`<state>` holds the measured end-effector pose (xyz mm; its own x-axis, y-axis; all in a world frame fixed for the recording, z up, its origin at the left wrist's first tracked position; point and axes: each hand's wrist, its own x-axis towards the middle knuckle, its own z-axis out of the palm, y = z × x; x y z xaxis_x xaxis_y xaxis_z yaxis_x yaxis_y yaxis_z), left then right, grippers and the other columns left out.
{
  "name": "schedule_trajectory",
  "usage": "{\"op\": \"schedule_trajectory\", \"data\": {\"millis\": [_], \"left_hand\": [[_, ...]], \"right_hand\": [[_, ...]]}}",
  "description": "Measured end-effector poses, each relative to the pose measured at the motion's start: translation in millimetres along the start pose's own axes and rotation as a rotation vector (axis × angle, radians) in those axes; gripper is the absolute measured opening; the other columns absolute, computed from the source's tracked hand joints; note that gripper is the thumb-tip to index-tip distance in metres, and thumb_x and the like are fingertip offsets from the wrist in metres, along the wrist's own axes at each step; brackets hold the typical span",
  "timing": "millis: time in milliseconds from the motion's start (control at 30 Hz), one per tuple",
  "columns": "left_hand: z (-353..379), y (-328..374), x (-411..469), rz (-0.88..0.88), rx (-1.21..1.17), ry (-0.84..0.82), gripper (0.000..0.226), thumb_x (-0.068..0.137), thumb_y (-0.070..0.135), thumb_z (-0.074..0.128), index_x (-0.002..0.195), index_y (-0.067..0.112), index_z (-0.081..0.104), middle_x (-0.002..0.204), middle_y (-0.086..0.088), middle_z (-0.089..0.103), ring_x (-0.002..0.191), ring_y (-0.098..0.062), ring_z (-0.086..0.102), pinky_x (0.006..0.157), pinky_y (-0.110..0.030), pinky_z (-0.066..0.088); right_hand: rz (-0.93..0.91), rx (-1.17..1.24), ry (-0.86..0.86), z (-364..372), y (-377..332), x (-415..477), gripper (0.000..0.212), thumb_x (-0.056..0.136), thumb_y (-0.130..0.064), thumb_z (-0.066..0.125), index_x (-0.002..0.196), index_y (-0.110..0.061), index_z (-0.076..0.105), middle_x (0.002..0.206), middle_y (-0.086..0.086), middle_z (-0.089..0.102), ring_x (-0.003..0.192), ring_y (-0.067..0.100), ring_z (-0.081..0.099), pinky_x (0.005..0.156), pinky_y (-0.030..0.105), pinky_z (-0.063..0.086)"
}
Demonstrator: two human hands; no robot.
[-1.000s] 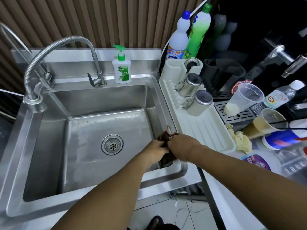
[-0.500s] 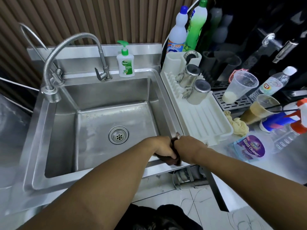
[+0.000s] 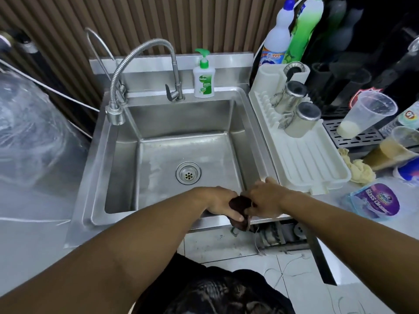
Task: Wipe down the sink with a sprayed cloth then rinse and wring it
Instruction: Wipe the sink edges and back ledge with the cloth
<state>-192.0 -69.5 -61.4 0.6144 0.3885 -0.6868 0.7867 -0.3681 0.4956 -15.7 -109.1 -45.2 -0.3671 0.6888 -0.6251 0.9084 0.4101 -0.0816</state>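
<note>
A dark brown cloth (image 3: 239, 205) is bunched between both my hands at the front right corner of the steel sink (image 3: 158, 123). My left hand (image 3: 221, 201) grips its near end, with the thumb over the fabric. My right hand (image 3: 265, 198) holds the other end just above the sink's front rim. The cloth's lower part hangs a little past the rim. The drain (image 3: 188, 172) lies in the middle of the wet basin. The flexible faucet (image 3: 136, 62) arches over the back left, with no water running.
A Dettol soap pump (image 3: 203, 80) stands on the back ledge. A white drying rack (image 3: 301, 152) with two steel cups (image 3: 299, 118) sits right of the sink. Plastic cups (image 3: 367, 114), bottles (image 3: 276, 39), a glass cleaner pouch (image 3: 374, 201) and a crumpled yellow rag (image 3: 360, 169) crowd the right counter.
Both hands have pulled the cloth back from inside the basin's right corner to the front rim. The view has shifted right and backward.
</note>
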Motion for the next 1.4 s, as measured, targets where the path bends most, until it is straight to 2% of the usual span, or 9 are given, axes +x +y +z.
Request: {"op": "schedule_trajectory", "data": {"millis": [133, 200, 267, 400, 533, 700, 967, 1300, 1400], "left_hand": [[3.0, -18.1, -13.3, -0.021, 0.004, 0.001, 0.06, 0.085, 0.058, 0.07, 0.128, 0.02, 0.053, 0.105, 0.002, 0.057, 0.101, -0.021, 0.053, 0.091, -0.035, 0.047], [4.2, -26.3, -20.5, -0.028, 0.004, 0.004, 0.06, 0.084, 0.058, 0.071, 0.126, 0.02, 0.052, 0.098, 0.005, 0.055, 0.097, -0.02, 0.053, 0.083, -0.034, 0.046], [5.6, -36.2, -27.7, -0.043, 0.004, -0.002, 0.06, 0.084, 0.059, 0.07, 0.126, 0.02, 0.051, 0.099, 0.003, 0.056, 0.095, -0.02, 0.053, 0.079, -0.034, 0.044], [9.7, -59.4, -42.8, -0.087, -0.016, -0.002, 0.061, 0.083, 0.061, 0.07, 0.125, 0.022, 0.051, 0.105, 0.003, 0.057, 0.097, -0.019, 0.055, 0.085, -0.036, 0.047], [13.5, -83.8, -58.4, -0.117, -0.046, 0.007, 0.058, 0.083, 0.06, 0.071, 0.122, 0.023, 0.051, 0.099, 0.007, 0.056, 0.097, -0.02, 0.055, 0.081, -0.035, 0.046], [19.2, -113.2, -82.9, -0.143, -0.146, 0.027, 0.056, 0.081, 0.057, 0.074, 0.121, 0.024, 0.053, 0.112, 0.002, 0.064, 0.107, -0.021, 0.06, 0.099, -0.043, 0.048], [25.0, -153.2, -110.1, -0.2, -0.235, 0.036, 0.066, 0.075, 0.059, 0.078, 0.127, 0.028, 0.054, 0.121, 0.007, 0.066, 0.114, -0.017, 0.06, 0.105, -0.043, 0.047], [25.1, -186.1, -145.6, -0.197, -0.268, 0.146, 0.049, 0.078, 0.055, 0.077, 0.116, 0.028, 0.062, 0.106, 0.01, 0.068, 0.098, -0.01, 0.064, 0.09, -0.031, 0.053], [21.1, -194.7, -157.3, -0.199, -0.211, 0.188, 0.032, 0.085, 0.05, 0.071, 0.107, 0.026, 0.067, 0.097, 0.007, 0.071, 0.089, -0.012, 0.066, 0.082, -0.032, 0.053]], "right_hand": [[-0.047, 0.107, 0.004, 0.0, -9.3, 10.8, 0.036, 0.091, -0.057, 0.052, 0.116, -0.03, 0.055, 0.108, -0.004, 0.065, 0.113, 0.022, 0.053, 0.094, 0.044, 0.032], [-0.065, 0.115, 0.018, -1.8, -18.1, 15.7, 0.035, 0.091, -0.057, 0.052, 0.114, -0.03, 0.055, 0.109, -0.005, 0.064, 0.111, 0.021, 0.053, 0.088, 0.043, 0.03], [-0.084, 0.095, 0.038, -2.8, -28.9, 21.1, 0.032, 0.091, -0.056, 0.051, 0.11, -0.031, 0.054, 0.106, -0.006, 0.063, 0.11, 0.021, 0.052, 0.085, 0.042, 0.026], [-0.118, 0.117, 0.057, -3.5, -51.6, 33.4, 0.028, 0.094, -0.051, 0.05, 0.111, -0.029, 0.051, 0.108, -0.004, 0.057, 0.114, 0.022, 0.048, 0.084, 0.041, 0.021], [-0.151, 0.132, 0.037, -12.3, -76.0, 46.6, 0.031, 0.095, -0.046, 0.05, 0.117, -0.025, 0.053, 0.111, 0.0, 0.058, 0.113, 0.025, 0.048, 0.09, 0.042, 0.025], [-0.182, 0.098, 0.049, -22.1, -108.0, 62.9, 0.031, 0.095, -0.044, 0.049, 0.117, -0.023, 0.054, 0.108, 0.001, 0.06, 0.106, 0.025, 0.051, 0.091, 0.043, 0.027], [-0.232, 0.139, 0.039, -27.7, -144.2, 90.8, 0.028, 0.094, -0.043, 0.048, 0.115, -0.024, 0.054, 0.103, -0.001, 0.059, 0.105, 0.025, 0.054, 0.084, 0.041, 0.021], [-0.276, 0.167, 0.016, -40.7, -181.8, 107.1, 0.025, 0.095, -0.037, 0.045, 0.112, -0.021, 0.053, 0.11, 0.005, 0.061, 0.105, 0.029, 0.054, 0.084, 0.043, 0.022], [-0.279, 0.19, -0.021, -46.0, -194.8, 110.6, 0.022, 0.096, -0.037, 0.043, 0.109, -0.021, 0.052, 0.106, 0.005, 0.061, 0.101, 0.029, 0.053, 0.088, 0.045, 0.024]]}}
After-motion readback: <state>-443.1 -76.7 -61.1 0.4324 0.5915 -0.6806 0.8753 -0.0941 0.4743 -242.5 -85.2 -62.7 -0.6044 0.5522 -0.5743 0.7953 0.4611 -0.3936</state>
